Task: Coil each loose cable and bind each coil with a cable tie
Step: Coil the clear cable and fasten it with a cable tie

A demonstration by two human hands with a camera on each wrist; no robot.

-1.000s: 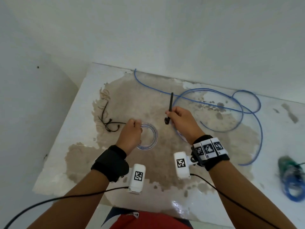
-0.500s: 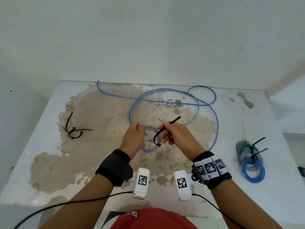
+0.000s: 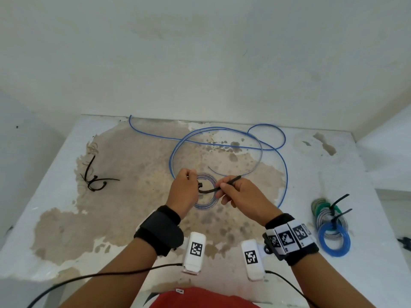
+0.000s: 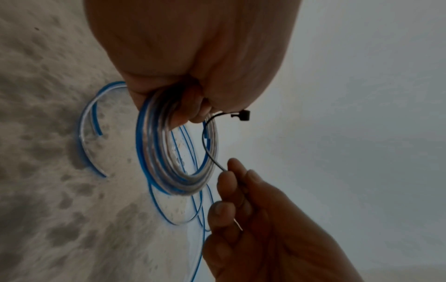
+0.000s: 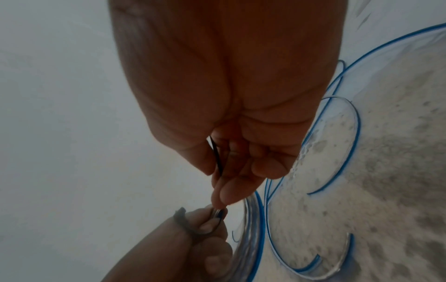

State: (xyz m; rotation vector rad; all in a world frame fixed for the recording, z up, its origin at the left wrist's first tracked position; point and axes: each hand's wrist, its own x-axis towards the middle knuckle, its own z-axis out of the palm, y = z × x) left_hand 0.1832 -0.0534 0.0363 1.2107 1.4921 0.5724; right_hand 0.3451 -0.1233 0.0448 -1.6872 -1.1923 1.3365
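**One coil in hand, one cable left loose**

We judged the task well past its middle. On the desk (image 3: 66,196) the largest thing left undone was the loose cable (image 3: 226,143), a single blue run sprawled in wide loops across the far half, uncoiled and untied. At the right edge lay the finished stack (image 3: 331,225): we counted three coils there, a green, a grey and a blue, with two black tie tails sticking up plainly; whether the third was bound we could not tell.

Over the middle of the desk, our left hand (image 3: 183,192) pinched the small coil (image 4: 176,152) at its rim, fingers curled round the strands, holding it up off the desk. That made one coil wound but not yet bound. Our right hand (image 3: 242,196) gripped the tie (image 3: 213,188) between thumb and fingers (image 4: 226,181), the strap curving across the coil with its head (image 4: 243,115) close to the left fingers. The tail was not yet through the head, so threading and cinching remained.

At the left lay the spare ties (image 3: 95,178), two or three tangled; the exact number was unclear.

The count: one loose cable, four coils, one tie in hand.
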